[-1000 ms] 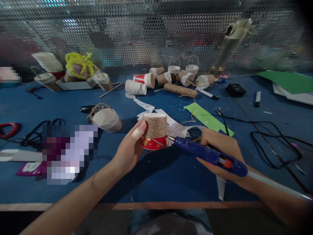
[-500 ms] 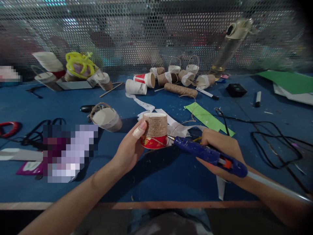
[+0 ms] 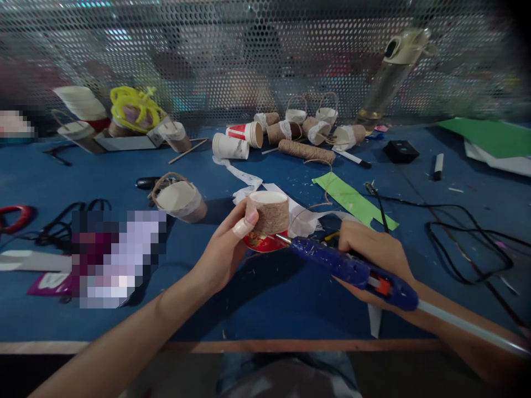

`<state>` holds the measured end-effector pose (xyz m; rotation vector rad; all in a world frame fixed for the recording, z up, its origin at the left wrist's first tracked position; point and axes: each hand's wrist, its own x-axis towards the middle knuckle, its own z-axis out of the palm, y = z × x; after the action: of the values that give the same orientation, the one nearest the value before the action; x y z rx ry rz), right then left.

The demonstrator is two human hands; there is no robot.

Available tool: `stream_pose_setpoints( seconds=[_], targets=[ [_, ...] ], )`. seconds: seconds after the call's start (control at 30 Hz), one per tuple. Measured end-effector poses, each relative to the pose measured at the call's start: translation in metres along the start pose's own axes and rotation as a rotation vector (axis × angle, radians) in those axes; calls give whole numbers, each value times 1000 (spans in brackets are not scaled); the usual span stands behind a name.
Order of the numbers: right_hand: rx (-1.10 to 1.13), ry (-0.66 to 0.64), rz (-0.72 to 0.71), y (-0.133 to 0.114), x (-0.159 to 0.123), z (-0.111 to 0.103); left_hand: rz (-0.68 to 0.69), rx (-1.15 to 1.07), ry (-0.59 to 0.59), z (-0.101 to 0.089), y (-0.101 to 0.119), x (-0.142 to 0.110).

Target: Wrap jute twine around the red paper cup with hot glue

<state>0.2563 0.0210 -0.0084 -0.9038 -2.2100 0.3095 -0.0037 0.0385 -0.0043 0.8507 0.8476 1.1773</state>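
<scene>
My left hand is closed around the side of a paper cup, its thumb pressed on the twine. Brown twine wraps the cup's upper part, while a red printed band shows below. A blue hot glue gun with a clear glue stick in its back is gripped in my right hand. Its metal nozzle meets the front of the cup where twine and red paper join. From the cup's far side a loose strand of twine leads back to the twine roll.
A twine-wrapped cup with a handle stands at left. White lace and a green paper strip lie behind my hands. Black cable loops at right. Several small cups and a bottle line the mesh wall.
My left hand has tipped the cup toward me and shifted it slightly right, so more of its inside shows. The glue gun's nozzle has moved a little left and down, onto the cup's front.
</scene>
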Motion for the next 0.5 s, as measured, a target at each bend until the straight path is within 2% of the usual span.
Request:
stream_pose_setpoints(
  seconds=[0.23,0.5],
  targets=[
    [-12,-17,46,4,0,-3,14,-46,-22,-1,-1,2],
    [-49,28,-47,1,0,3,-47,56,35,-1,-1,-2]
  ],
)
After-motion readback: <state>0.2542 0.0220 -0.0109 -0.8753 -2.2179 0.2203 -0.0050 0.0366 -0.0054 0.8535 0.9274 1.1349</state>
